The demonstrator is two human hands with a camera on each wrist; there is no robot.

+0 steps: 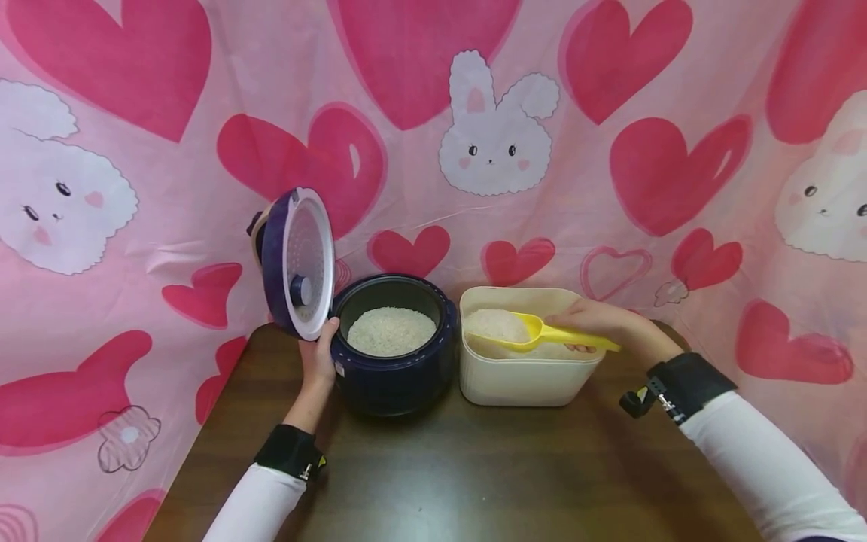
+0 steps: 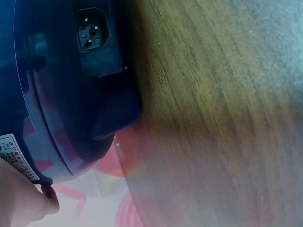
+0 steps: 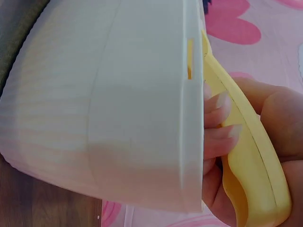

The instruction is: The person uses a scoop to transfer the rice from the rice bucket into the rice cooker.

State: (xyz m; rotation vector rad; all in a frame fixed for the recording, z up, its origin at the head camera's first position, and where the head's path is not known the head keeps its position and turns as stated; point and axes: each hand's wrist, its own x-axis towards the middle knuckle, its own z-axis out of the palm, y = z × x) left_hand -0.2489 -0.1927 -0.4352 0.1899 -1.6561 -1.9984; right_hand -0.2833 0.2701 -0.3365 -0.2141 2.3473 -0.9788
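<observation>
A dark blue rice cooker [image 1: 396, 388] contains white rice [image 1: 391, 332], and its lid [image 1: 276, 256] stands raised on the left. My left hand [image 1: 318, 357] holds the lid's lower edge, with the thumb beside the cooker's rim; the other fingers are mostly hidden. In the left wrist view, part of this hand [image 2: 23, 196] lies against the labelled side of the cooker. My right hand [image 1: 592, 322] grips the handle of a yellow scoop [image 1: 576, 338] over a cream bin [image 1: 518, 382]. Rice [image 1: 497, 326] is heaped at the scoop's bowl. The right wrist view shows fingers curled around the handle [image 3: 258, 170].
Cooker and bin stand side by side at the back of a dark wooden table [image 1: 433, 474]. Behind them hangs a pink cloth [image 1: 420, 181] with hearts and rabbits. A power socket [image 2: 91, 29] shows on the cooker's lower side.
</observation>
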